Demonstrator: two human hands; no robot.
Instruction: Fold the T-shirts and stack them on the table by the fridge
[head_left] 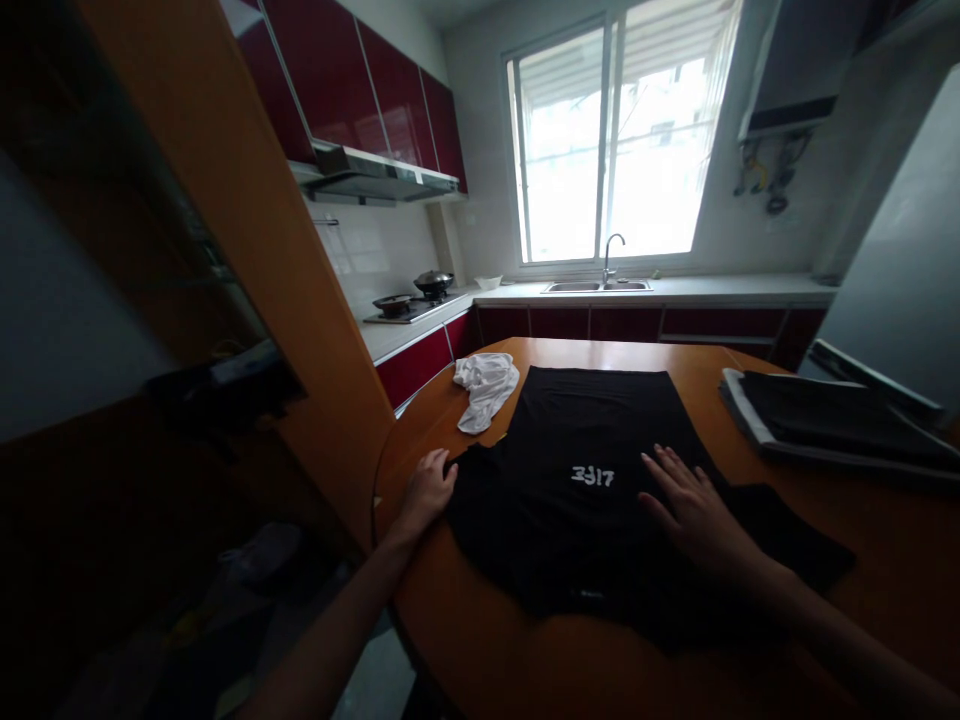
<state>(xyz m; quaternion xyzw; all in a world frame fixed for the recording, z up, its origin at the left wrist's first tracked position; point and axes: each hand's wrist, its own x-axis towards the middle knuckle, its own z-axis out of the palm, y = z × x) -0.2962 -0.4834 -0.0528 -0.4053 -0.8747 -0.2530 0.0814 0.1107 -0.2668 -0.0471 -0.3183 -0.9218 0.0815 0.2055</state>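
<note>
A black T-shirt [592, 420] lies spread on the wooden table, its hem toward the window and its collar side nearer me. White lettering marks its middle. At the left sleeve, my left hand [431, 485] has its fingers bent together against the sleeve's edge, closed on the cloth. Flat on the right part of the shirt rests my right hand [690, 505], fingers stretched out and slightly apart, with nothing in it. The right sleeve extends past my right wrist.
On the table [480, 650], a crumpled white cloth [487, 385] lies beyond the left sleeve. Folded dark and light fabric [840, 415] is stacked at the right. Orange wooden framing [300, 330] stands close on the left. Behind are a sink [596, 287] and a stove [412, 310].
</note>
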